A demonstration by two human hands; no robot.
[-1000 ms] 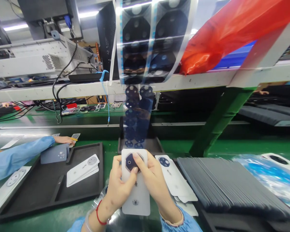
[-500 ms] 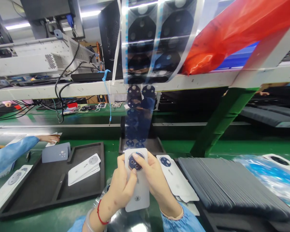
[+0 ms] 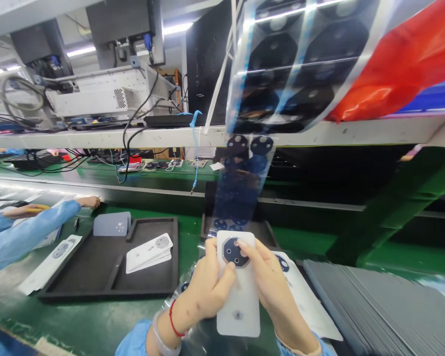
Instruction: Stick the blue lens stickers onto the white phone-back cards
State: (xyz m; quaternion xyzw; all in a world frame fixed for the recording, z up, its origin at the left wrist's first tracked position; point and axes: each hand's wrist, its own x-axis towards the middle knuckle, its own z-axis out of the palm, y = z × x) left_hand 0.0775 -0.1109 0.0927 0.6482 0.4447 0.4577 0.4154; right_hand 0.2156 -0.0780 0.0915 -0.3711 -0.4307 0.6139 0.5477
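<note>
Upright in front of me is a white phone back cover (image 3: 238, 306) with a dark octagonal film (image 3: 230, 253) over its round camera area. My left hand (image 3: 209, 284) grips the cover's left edge, its thumb at the film's lower edge. On the right edge, my right hand (image 3: 272, 284) also grips the cover, with a fingertip pressing the film's upper right part. Just beyond my right hand lies a stack of white covers (image 3: 307, 296), the top one bearing a dark film. A clear strip of dark films (image 3: 239, 188) hangs behind the held cover.
A black tray (image 3: 77, 294) at left holds white covers (image 3: 148, 254) and a grey-blue phone back (image 3: 112, 224). More white covers (image 3: 50, 264) lie left of it. A co-worker's sleeve (image 3: 33, 232) reaches in. Grey sheets (image 3: 378, 301) fill the right; a shelf beam (image 3: 163, 137) crosses above.
My view has swung left, so the scene sits further right. Both hands keep hold of the cover, with small finger shifts on the film. The co-worker's hand has moved off the white piece.
</note>
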